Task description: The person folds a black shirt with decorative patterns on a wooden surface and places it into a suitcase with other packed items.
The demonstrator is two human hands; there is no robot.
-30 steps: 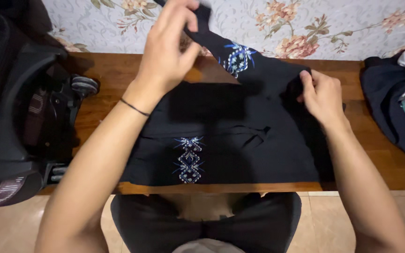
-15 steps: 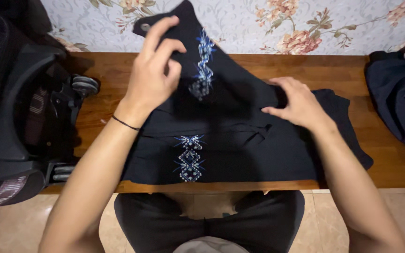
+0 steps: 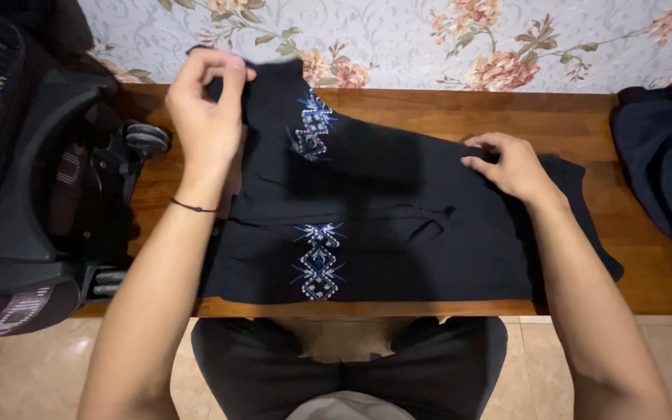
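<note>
Both hands [image 3: 205, 117] on black embroidered garment [image 3: 398, 225]

A wooden table [image 3: 647, 284] stood in front of me against floral wallpaper [image 3: 445, 39]. To my left sat a black bag [image 3: 25, 194] with small wheels [image 3: 146, 140]. At the table's right end lay a heap of dark clothes [image 3: 663, 171]. Beige floor tiles [image 3: 33, 373] showed below.

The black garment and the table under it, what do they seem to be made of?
The black garment looks like soft, matte woven cloth: it folds and creases where the left hand lifts it, with blue and white embroidery stitched on. The table looks like brown wood with a smooth, slightly shiny finish; grain lines show.
</note>
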